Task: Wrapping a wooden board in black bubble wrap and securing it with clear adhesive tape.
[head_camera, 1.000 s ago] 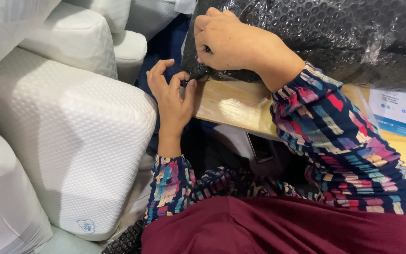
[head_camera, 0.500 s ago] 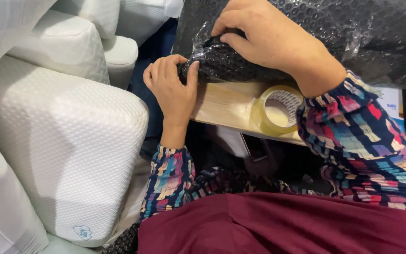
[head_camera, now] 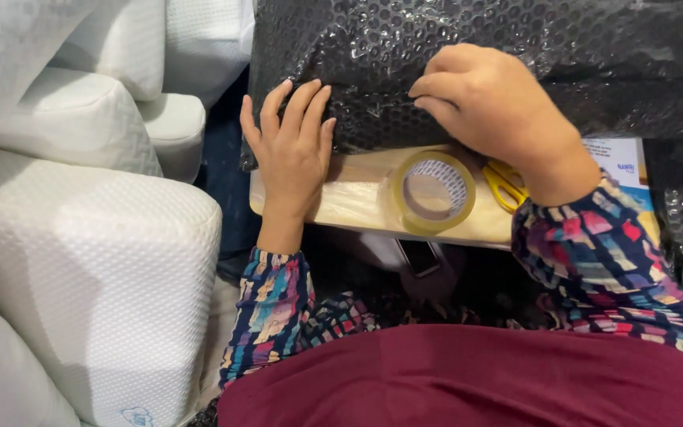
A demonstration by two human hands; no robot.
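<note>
— Black bubble wrap (head_camera: 468,63) covers the bundle across the far side of the wooden bench (head_camera: 357,202), and both hands are on its near edge. A second ago the left hand (head_camera: 290,154) was curled at the wrap's lower left corner with the fingers bent; now it lies flat, fingers spread and extended, pressing the wrap down where it meets the bench. It grips nothing.

— And the right one?

— The right hand (head_camera: 499,119) has come over from the upper left part of the bundle to its middle. It is loosely curled, fingertips pushed into the plastic, perhaps pinching a fold; I cannot tell whether anything is between them.

— So what does that amount to?

— I'd judge the corner fold is finished and the edge is being smoothed and held down.

— Anything else different?

— The roll of clear tape (head_camera: 434,192) was hidden a second ago, showed half a second ago, and now lies in full view on the bench between the wrists, with yellow scissors (head_camera: 503,186) just beside it, partly under the right wrist. White textured pillows (head_camera: 96,269) are stacked at the left throughout.
</note>
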